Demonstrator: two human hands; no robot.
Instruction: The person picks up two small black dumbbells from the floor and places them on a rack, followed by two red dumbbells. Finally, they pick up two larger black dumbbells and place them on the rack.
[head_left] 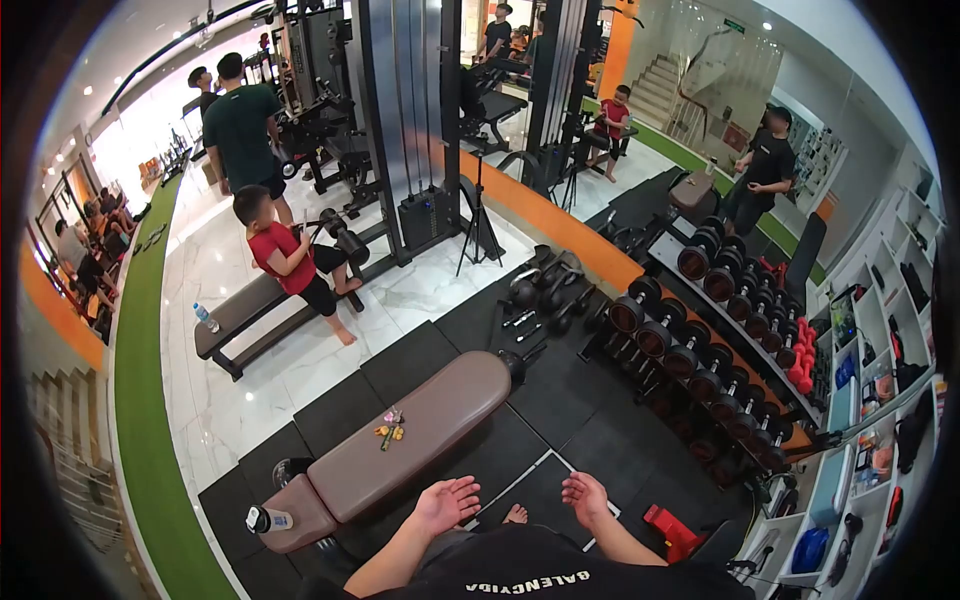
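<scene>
Both hands empty, palms up, fingers loosely spread: left hand [447,503] at 6 o'clock hangs just off the near edge of the padded bench [410,435], right hand [585,497] at 5 o'clock over black floor mat [560,400], touching nothing. Bench runs 7 to 12 from the hands; small keys-like clutter [390,428] on its pad is too small to identify, bottle [268,520] at its 8 o'clock end. Forearms are cut off by the black shirt [530,575]; dumbbell rack [720,350] at 2 o'clock, its far end hidden by lens vignette.
</scene>
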